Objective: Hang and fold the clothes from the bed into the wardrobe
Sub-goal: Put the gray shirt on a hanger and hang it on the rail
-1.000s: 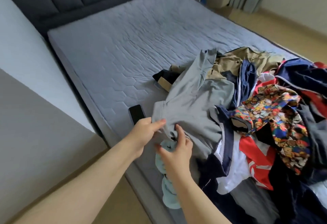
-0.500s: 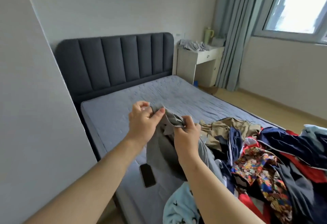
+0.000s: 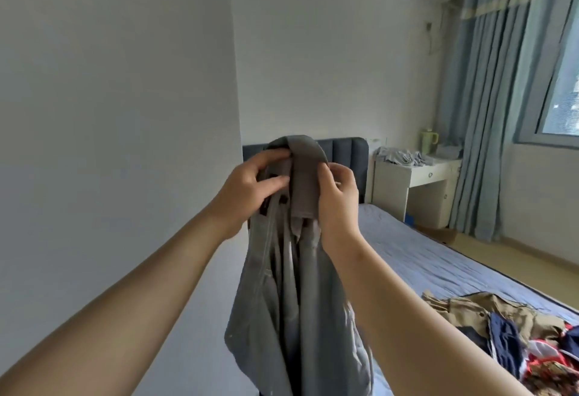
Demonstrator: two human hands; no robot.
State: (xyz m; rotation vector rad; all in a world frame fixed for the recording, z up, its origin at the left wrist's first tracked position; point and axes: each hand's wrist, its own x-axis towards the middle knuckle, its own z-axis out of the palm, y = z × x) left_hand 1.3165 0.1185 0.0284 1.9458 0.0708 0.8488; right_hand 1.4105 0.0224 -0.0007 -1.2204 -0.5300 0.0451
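The grey garment (image 3: 291,286) hangs in the air at the middle of the view, bunched into long folds, its lower end dropping out of sight at six o'clock. Both hands hold its top edge. The left hand (image 3: 247,189), at ten o'clock from the cloth's middle, has its fingers curled round the fabric; the right hand (image 3: 336,195), at one o'clock, pinches a fold that drapes over its fingers. The two hands are close together, with only the fold between them.

My reading is that this is the sorting-out step: finding the collar or waistband (which it is I cannot tell) before hanging or folding. The next move calls for spreading the hands apart so the cloth opens flat.

The bed (image 3: 423,258) lies at three to four o'clock, with the pile of clothes (image 3: 517,333) on it at four o'clock. The headboard (image 3: 347,151) shows just behind the hands. A white counter (image 3: 419,176) carrying a green jug (image 3: 428,142) stands at two o'clock, beside the curtain (image 3: 479,113).
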